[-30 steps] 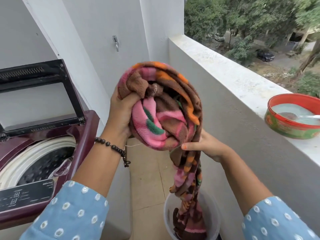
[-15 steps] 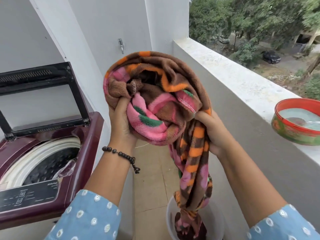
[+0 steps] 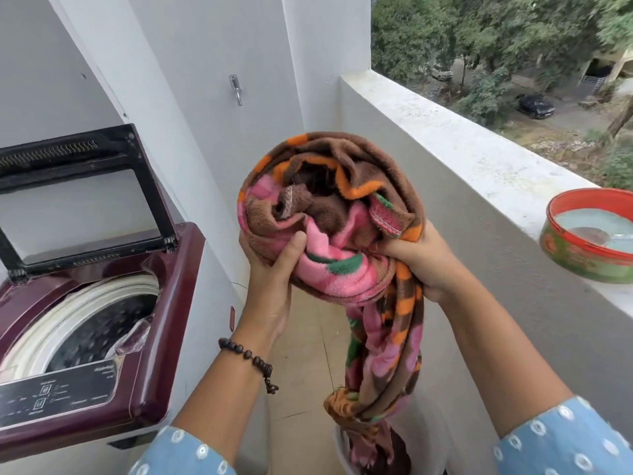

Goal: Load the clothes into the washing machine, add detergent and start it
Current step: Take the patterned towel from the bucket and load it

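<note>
One fleece blanket, patterned brown, pink, orange and green, is held bunched at chest height between the machine and the parapet. Its tail hangs down into one white bucket on the tiled floor. Two hands hold it: the left hand grips the bundle's lower left with the thumb pressed into the fabric; the right hand has its fingers curled round the gathered cloth at lower right. One maroon top-loading washing machine stands to the left, its lid raised and the drum exposed. The area is a narrow balcony with white walls. One red-rimmed tub with powder rests on the parapet ledge. One tap projects from the wall.
</note>
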